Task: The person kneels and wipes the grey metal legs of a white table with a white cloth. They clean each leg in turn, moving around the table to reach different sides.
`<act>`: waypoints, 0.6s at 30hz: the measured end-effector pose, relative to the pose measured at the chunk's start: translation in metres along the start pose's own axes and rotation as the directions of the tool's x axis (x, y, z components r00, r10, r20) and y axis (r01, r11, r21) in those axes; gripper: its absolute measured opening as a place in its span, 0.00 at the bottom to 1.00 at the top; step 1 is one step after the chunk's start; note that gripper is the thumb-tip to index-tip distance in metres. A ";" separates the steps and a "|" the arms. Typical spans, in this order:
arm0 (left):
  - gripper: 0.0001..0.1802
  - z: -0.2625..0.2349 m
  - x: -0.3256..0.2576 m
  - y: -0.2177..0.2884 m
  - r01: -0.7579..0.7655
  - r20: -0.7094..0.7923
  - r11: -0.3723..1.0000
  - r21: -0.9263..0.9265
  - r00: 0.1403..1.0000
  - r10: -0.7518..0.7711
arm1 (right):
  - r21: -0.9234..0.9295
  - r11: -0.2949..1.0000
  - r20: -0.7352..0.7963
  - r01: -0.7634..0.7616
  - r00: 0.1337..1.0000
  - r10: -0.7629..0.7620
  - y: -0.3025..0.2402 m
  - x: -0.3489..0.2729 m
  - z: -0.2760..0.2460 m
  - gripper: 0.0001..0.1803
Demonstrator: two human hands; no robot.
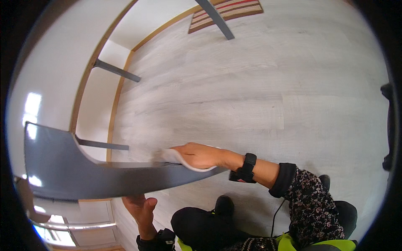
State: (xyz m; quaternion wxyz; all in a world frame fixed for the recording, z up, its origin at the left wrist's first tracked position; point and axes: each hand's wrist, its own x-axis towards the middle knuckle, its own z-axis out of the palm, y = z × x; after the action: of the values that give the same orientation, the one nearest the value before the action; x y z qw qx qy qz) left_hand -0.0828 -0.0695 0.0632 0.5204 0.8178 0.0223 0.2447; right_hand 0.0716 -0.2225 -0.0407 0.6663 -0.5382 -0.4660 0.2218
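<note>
A long, smooth grey curved piece (125, 180) reaches across the lower left, broad at its left end and narrowing toward the right. My right hand (201, 155) is closed on a white cloth (180, 158) and presses it along the narrow part of the grey piece. The cloth's left end is blurred by motion. My left hand (142, 209) is at the lower edge of the piece, thumb toward me and out to the side. Its fingers are hidden behind the piece, so their grip does not show.
A glossy white surface with a wood edge (82, 94) lies at left. Grey legs (119, 71) stand over the pale plank floor (251, 96). A striped rug (238, 10) lies at the far side. Near my feet runs a thin dark cable (275, 217). Something dark (388, 125) stands at the right rim.
</note>
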 end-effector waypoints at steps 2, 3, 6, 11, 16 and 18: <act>0.50 0.003 -0.002 0.012 0.014 -0.015 1.000 -0.010 1.000 -0.014 | -0.095 0.990 -0.066 -0.103 0.993 0.096 0.022 -0.013 0.011 0.25; 0.49 0.004 -0.003 0.018 0.029 -0.006 0.999 0.017 1.000 -0.029 | -0.077 0.990 -0.117 -0.121 0.987 0.111 0.033 -0.022 0.014 0.24; 0.47 0.016 -0.004 0.025 0.040 0.002 0.998 0.057 0.999 -0.040 | -0.088 0.968 -0.222 -0.237 0.952 0.213 0.055 -0.044 0.019 0.23; 0.42 0.031 -0.002 0.002 0.039 -0.156 0.993 0.111 0.988 -0.022 | -0.164 0.919 -0.396 -0.358 0.877 0.271 0.067 -0.061 -0.002 0.20; 0.39 0.025 -0.010 -0.015 0.157 -0.300 0.980 0.123 0.947 -0.114 | 0.179 0.944 -0.429 -0.277 0.841 0.328 0.042 -0.058 -0.021 0.22; 0.39 0.016 -0.014 -0.021 0.169 -0.315 0.973 0.154 0.942 -0.114 | 0.216 0.933 -0.447 -0.289 0.820 0.357 0.024 -0.049 -0.026 0.23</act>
State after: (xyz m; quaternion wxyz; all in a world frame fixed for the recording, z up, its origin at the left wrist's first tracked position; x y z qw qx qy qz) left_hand -0.0833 -0.0778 0.0346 0.4515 0.8101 0.1828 0.3264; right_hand 0.0761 -0.2676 -0.0812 0.7489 -0.5997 -0.1718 0.2234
